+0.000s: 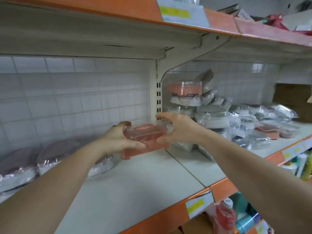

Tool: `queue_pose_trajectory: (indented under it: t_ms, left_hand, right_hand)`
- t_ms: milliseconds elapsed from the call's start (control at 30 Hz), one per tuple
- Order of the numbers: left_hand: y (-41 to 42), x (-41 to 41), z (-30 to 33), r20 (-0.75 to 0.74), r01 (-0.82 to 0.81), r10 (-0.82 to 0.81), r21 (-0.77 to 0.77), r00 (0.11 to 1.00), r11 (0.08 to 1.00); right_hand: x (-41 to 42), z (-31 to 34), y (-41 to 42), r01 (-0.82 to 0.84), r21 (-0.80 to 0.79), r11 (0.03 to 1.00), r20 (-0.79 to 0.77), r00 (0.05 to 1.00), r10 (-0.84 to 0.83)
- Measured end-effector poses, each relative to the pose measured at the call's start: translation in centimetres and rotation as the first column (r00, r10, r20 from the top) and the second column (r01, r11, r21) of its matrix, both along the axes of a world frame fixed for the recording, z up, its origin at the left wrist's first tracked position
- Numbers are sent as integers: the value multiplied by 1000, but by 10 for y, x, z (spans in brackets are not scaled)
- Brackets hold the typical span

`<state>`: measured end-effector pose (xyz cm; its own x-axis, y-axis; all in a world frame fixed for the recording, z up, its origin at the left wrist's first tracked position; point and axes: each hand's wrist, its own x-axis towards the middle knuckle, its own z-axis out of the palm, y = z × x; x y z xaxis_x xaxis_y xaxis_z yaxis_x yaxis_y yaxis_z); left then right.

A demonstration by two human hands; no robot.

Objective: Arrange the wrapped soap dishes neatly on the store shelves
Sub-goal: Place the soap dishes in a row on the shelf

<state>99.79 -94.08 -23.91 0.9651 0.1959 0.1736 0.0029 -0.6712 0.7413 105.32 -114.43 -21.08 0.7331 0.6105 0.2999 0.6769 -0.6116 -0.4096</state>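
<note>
A pink soap dish in clear wrap (pixel 145 134) is held just above the white shelf (pixel 143 176), near the upright post. My left hand (pixel 121 139) grips its left end, thumb along the front. At the dish's right end my right hand (pixel 177 128) has spread, curved fingers on the wrap. Two wrapped dishes with dark purple tops (pixel 55 154) lie in a row on the shelf's left part. To the right of the post, a loose heap of wrapped grey, white and pink dishes (pixel 219 115) covers the neighbouring shelf.
An orange-edged shelf (pixel 185 19) hangs overhead with yellow price labels. A slotted post and bracket (pixel 158 98) divide the two bays. Bottles (pixel 224 215) stand on the shelf below at the lower right. A cardboard box (pixel 293 97) sits at the far right.
</note>
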Motion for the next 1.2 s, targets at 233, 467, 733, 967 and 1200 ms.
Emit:
queue_pose_trajectory:
  t_ms: [233, 467, 733, 967, 1200]
  left_hand:
    - [-26, 31, -2, 19, -121, 121, -18, 992, 992]
    - [-40, 36, -2, 78, -225, 223, 20, 972, 974]
    - [-57, 20, -6, 117, -345, 335, 76, 935, 936]
    - [-35, -35, -14, 178, -559, 541, 72, 822, 826]
    - [27, -136, -17, 189, -729, 709, 75, 680, 680]
  right_hand:
    - [51, 4, -64, 673, -108, 731, 228, 733, -641]
    - [59, 10, -91, 666, 58, 744, 139, 733, -666]
    - [-6, 15, -100, 364, 204, 909, 339, 845, -414]
    - [-16, -31, -34, 54, 196, 979, 407, 904, -132]
    - [-67, -37, 39, -119, 205, 972, 378, 925, 33]
